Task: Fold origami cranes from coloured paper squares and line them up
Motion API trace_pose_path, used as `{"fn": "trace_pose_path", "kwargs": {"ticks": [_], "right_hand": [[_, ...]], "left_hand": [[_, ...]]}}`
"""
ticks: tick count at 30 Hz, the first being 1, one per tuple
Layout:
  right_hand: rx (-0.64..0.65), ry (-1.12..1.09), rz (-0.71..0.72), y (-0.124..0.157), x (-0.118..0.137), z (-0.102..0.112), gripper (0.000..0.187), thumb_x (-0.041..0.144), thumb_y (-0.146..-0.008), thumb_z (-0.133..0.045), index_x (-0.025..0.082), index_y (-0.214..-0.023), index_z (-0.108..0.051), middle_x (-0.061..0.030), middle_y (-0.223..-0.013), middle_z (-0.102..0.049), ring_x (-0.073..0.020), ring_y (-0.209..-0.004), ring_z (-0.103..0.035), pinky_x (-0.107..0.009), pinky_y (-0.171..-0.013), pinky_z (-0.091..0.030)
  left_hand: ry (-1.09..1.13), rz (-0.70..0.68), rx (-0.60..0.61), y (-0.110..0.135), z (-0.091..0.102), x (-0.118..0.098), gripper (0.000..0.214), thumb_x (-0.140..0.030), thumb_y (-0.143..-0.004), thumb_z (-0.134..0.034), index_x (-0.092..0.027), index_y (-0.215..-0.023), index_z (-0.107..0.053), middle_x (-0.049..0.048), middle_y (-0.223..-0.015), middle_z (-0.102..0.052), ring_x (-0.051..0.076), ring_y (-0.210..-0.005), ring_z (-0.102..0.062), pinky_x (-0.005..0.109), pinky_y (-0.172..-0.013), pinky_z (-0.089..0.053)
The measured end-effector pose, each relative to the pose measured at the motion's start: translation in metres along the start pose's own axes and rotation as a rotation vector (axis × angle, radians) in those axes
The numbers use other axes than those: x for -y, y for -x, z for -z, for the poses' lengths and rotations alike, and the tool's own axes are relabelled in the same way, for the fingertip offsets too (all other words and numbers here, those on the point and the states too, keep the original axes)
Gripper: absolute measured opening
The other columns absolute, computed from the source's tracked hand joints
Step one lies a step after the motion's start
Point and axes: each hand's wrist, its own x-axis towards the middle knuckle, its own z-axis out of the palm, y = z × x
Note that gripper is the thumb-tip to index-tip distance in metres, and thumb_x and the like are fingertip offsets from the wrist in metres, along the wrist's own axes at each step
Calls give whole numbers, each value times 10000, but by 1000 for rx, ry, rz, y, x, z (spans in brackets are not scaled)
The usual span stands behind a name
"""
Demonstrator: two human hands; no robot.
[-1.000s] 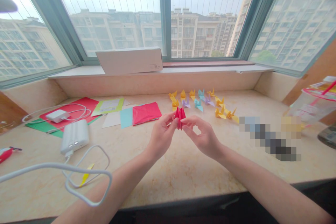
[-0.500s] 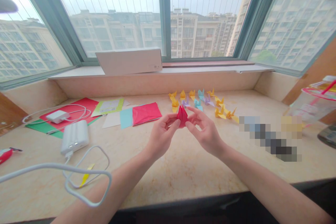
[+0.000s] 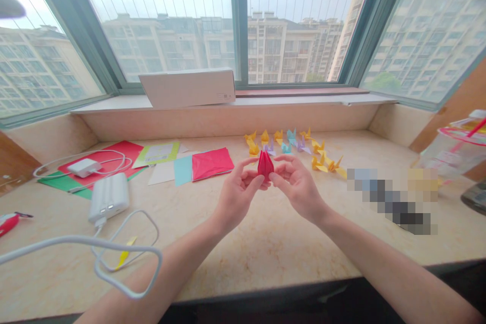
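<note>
A small red folded origami paper, pointed at the top with a slit down its middle, is held up between both hands over the counter. My left hand pinches its lower left side, thumb in front and fingers behind. On the other side my right hand grips the lower right edge with the thumb, its index finger bent near the paper's upper side. Beyond the hands stand several folded paper cranes in yellow, blue and purple. The paper's back is hidden.
On the left lie a red paper packet, light blue paper, a white power bank and a looping white cable. A plastic cup stands far right. A white box rests on the window ledge.
The red paper has turned slightly and looks wider, with its middle slit facing me more. My fingers have shifted a little around its lower edges.
</note>
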Motion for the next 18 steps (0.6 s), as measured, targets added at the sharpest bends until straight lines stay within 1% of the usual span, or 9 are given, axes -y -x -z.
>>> {"fn": "trace_pose_path", "kwargs": {"ticks": [3,6,10,13,15,18], "right_hand": [[36,-11,29,0,1,0,269,315,-891,-658,258,-1138,-566,8,-810,-678,-156,-748,-649,-317,-711,-516],[44,-35,37,0,3,-1,209,307,-894,-658,259,-1084,-585,7,-817,-675,-151,-742,-647,-303,-689,-514],[55,-61,32,1,4,0,128,301,-897,-652,251,-998,-593,11,-821,-677,-141,-708,-648,-294,-661,-518],[88,-51,23,1,3,1,68,292,-907,-631,239,-937,-601,19,-758,-660,-143,-695,-646,-299,-657,-512],[103,-39,33,0,4,2,45,271,-896,-632,229,-889,-615,13,-760,-651,-147,-711,-643,-304,-664,-513],[106,4,70,0,7,4,70,242,-889,-604,218,-848,-655,-11,-824,-648,-152,-749,-631,-305,-678,-525]], "left_hand": [[16,-40,8,0,0,0,350,-248,-856,-696,-198,-1169,-546,27,-850,-739,152,-715,-706,310,-737,-574],[-10,-73,30,0,0,1,282,-255,-871,-686,-198,-1120,-566,34,-885,-738,143,-727,-702,291,-733,-565],[-14,-94,37,-1,2,4,255,-282,-882,-679,-204,-1098,-570,38,-939,-728,146,-739,-705,293,-718,-567],[-53,-89,40,0,4,4,206,-308,-887,-672,-192,-1034,-586,27,-831,-726,158,-729,-704,302,-719,-566],[-109,-77,44,1,4,1,171,-311,-884,-675,-181,-972,-608,24,-769,-722,160,-725,-700,293,-717,-559],[-159,-95,45,3,3,-8,158,-316,-884,-670,-165,-925,-647,39,-802,-720,156,-747,-693,280,-726,-549]]}}
